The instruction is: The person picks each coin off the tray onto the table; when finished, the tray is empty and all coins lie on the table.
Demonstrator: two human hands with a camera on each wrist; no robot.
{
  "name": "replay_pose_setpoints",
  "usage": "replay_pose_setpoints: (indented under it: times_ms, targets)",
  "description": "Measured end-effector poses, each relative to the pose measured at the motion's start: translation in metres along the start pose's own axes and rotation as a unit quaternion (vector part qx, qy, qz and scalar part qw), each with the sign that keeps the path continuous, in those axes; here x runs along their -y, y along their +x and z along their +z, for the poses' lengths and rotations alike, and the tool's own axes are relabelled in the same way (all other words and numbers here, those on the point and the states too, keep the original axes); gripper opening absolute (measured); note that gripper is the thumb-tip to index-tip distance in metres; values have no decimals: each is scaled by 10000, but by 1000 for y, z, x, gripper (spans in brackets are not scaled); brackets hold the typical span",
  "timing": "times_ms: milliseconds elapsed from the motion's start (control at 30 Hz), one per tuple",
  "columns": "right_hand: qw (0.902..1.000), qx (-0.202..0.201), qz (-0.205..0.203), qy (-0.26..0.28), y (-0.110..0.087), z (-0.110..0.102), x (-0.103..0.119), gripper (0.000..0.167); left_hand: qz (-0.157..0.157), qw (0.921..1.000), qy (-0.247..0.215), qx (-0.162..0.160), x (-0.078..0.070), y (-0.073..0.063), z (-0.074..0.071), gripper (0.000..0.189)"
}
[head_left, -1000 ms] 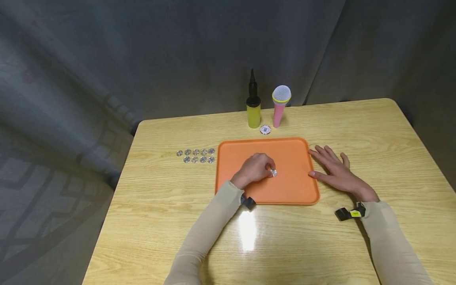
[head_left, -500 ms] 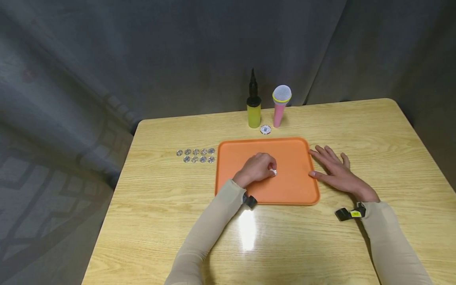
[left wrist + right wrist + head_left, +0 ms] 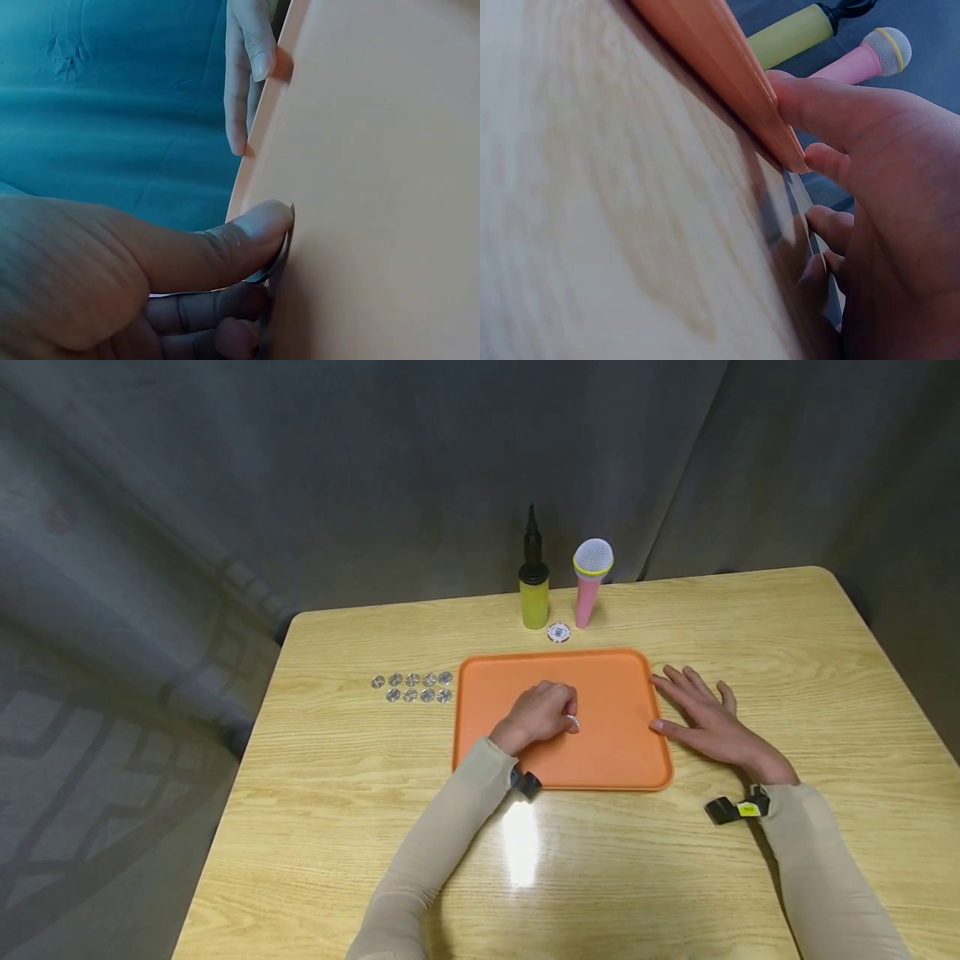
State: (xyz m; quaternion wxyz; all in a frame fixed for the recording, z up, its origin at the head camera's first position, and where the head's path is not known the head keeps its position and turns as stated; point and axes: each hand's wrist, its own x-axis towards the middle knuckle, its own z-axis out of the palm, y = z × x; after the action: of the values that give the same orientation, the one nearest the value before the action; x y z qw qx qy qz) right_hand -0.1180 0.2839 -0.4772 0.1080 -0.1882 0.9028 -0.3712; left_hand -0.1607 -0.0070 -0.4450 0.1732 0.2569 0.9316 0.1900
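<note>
My left hand is over the orange tray, its thumb and curled fingers pinching a shiny silver coin. In the left wrist view only a sliver of the coin's edge shows between thumb and fingers, close to the tray surface; the rest is hidden. At the tray's right side my right hand lies with fingers spread and fairly straight. Its thumb and a fingertip rest against the tray's rim, as the right wrist view of that rim also shows. Several similar silver coins lie in two rows left of the tray.
Behind the tray stand a yellow-green hand pump with a black nozzle and a pink toy microphone. A white poker chip lies before them. Grey curtains hang beyond the back edge of the wooden table.
The coin between my left fingers has tilted and drawn slightly left, so less of its face shows. The left hand has shifted only slightly, and the right hand keeps its place.
</note>
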Motion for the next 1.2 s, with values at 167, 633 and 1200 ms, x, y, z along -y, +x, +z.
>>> replay_pose_setpoints:
  times_ms: [167,633,1200]
  targets:
    - [10000,10,11,11,0,-1,1,76,9,9999,-153,-54,2,-1,0,22]
    - [10000,-23,-61,-53,0,0,1,75,272,9902,-1371,76,6,-6,-8,20]
    - [9999,-45,-98,-40,0,1,-1,75,39,9866,-1596,-342,24,-15,-19,17]
